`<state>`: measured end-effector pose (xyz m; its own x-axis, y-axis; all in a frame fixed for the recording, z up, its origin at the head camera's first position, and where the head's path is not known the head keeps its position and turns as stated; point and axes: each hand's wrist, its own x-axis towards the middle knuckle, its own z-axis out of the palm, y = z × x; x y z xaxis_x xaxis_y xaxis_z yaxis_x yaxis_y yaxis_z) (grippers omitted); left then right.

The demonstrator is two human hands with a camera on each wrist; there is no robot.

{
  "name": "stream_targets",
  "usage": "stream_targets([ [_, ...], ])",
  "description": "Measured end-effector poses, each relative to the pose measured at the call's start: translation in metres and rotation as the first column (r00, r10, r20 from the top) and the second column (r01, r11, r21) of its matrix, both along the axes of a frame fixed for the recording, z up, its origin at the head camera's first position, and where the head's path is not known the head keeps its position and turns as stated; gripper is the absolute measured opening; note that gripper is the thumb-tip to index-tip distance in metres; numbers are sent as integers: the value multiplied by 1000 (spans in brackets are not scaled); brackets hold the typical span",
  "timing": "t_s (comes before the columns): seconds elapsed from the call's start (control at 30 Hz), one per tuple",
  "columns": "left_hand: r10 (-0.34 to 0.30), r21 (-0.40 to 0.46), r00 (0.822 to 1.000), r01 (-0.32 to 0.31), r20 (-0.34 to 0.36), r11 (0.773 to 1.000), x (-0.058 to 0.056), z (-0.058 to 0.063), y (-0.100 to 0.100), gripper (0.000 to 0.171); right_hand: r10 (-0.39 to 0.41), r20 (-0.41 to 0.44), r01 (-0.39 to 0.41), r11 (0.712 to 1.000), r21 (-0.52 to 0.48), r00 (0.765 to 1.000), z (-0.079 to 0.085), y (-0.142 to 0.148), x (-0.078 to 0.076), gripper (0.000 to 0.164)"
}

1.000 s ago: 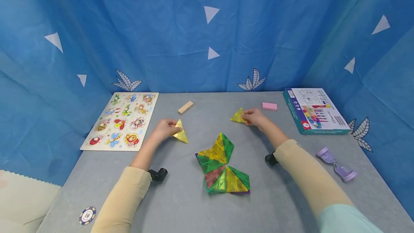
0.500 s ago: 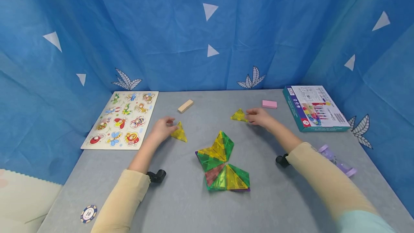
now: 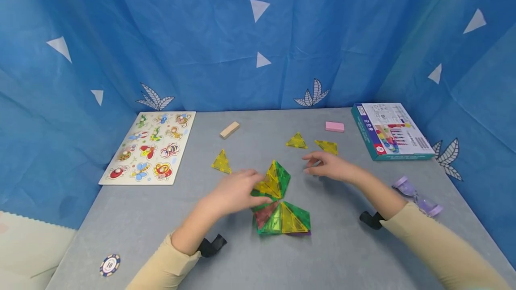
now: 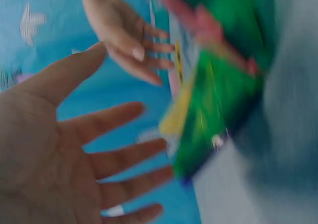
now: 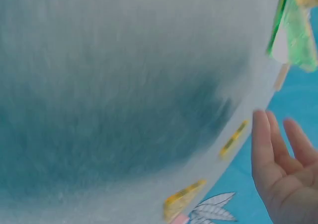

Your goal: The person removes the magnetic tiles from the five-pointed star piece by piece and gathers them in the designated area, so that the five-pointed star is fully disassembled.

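In the head view, my left hand (image 3: pixel 235 194) is at the left side of a build of translucent magnetic tiles (image 3: pixel 296 218), covering part of it. The build has green, yellow and red triangles, with some purple edges. The left wrist view shows that hand's fingers spread, holding nothing, beside the blurred green tiles (image 4: pixel 218 100). My right hand (image 3: pixel 332 167) hovers to the right of the build with relaxed fingers and nothing in them. Loose yellow triangle tiles lie on the table: one on the left (image 3: pixel 222 162), one behind the build (image 3: pixel 297 140), another beyond the right hand (image 3: pixel 327 147).
An insect peg puzzle board (image 3: pixel 147 149) lies at the back left. A wooden block (image 3: pixel 230 130) and a pink block (image 3: pixel 334 126) sit toward the back. On the right are a boxed toy (image 3: pixel 393 131) and a purple sand timer (image 3: pixel 417 196). A poker chip (image 3: pixel 110 265) lies front left.
Both hands have let go of the yellow triangles, which now lie on the table. My left hand has moved right to the build; my right hand has drawn nearer, uncovering another yellow triangle.
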<state>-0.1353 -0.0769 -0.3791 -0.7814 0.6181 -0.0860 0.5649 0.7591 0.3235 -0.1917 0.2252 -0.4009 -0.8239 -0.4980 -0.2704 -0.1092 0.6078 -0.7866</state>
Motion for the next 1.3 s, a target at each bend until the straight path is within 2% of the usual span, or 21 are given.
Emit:
stream_targets([
  [0.07, -35, -129, 999, 30, -39, 991, 11, 0, 10, 60, 54, 15, -55, 998, 19, 998, 1, -3, 11, 49],
  [0.13, -53, -213, 997, 39, -61, 976, 18, -2, 18, 60, 107, 42, -108, 994, 27, 993, 2, -7, 20, 46],
  [0.27, -73, -293, 991, 36, -116, 955, 25, -10, 28, 56, 193, 92, -197, 980, 42, 977, -1, -20, 35, 41],
  [0.43, -89, -312, 987, 43, -135, 949, 27, -16, 36, 44, 237, 101, -247, 963, 106, 966, -6, -39, 47, 40],
  [0.57, -100, -320, 985, 51, -138, 946, 27, -21, 40, 42, 220, 120, -238, 959, 156, 968, -9, -53, 48, 41],
  [0.73, -112, -338, 984, 61, -135, 939, 27, -24, 43, 61, 230, 125, -252, 947, 198, 965, -11, -64, 46, 38],
  [1.0, -130, -341, 981, 73, -146, 937, 24, -29, 45, 59, 221, 132, -244, 948, 203, 966, -11, -70, 45, 30],
  [1.3, -124, -283, 980, 76, -157, 956, 22, -33, 44, 51, 198, 156, -224, 960, 166, 968, -16, -70, 45, 26],
])
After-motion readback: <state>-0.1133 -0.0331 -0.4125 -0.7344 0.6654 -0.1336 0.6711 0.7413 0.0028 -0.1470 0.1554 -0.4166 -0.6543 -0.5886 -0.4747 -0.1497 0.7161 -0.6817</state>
